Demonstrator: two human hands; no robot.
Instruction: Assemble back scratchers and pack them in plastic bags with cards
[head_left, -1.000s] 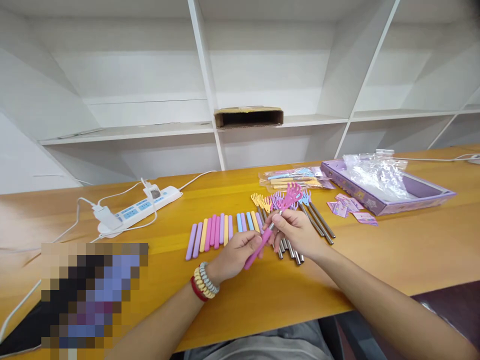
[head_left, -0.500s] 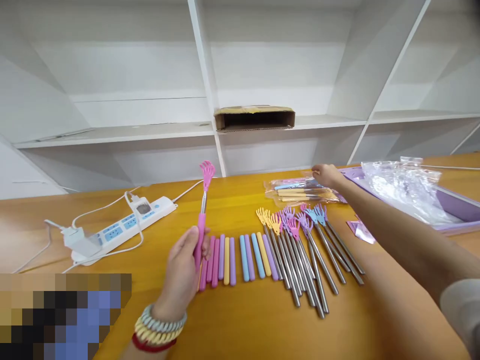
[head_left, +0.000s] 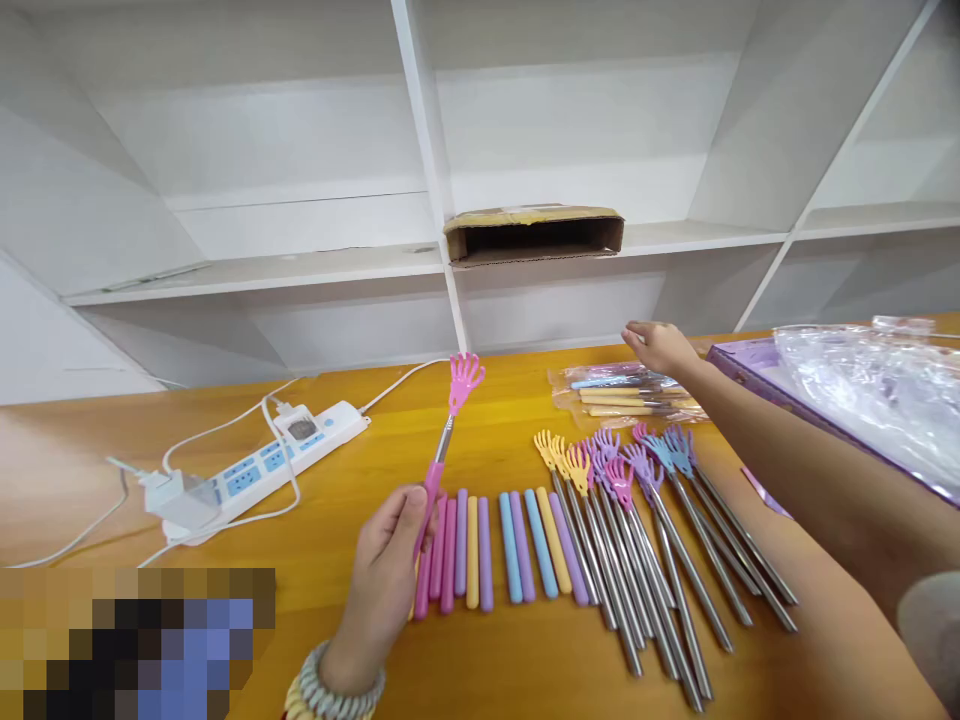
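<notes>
My left hand [head_left: 394,560] is wrapped round the pink handle of a back scratcher [head_left: 442,445], whose pink claw points up and away. Below and right of it lies a row of pink, purple, yellow and blue handle tubes [head_left: 484,555]. Further right, several metal rods with coloured claws [head_left: 652,560] are spread out. My right hand [head_left: 660,348] is over the back of the table, beside bagged scratchers [head_left: 626,392]; its fingers are bent together, and whether they hold anything is hidden.
A white power strip [head_left: 262,475] with plugs and cables lies at left. Clear plastic bags [head_left: 877,390] rest in a purple box [head_left: 739,360] at right. A cardboard box [head_left: 536,215] sits on the white shelf behind.
The view has shifted, so the table items appear lower and further right. The held scratcher now leans more to the right. My right hand stays near the bagged scratchers.
</notes>
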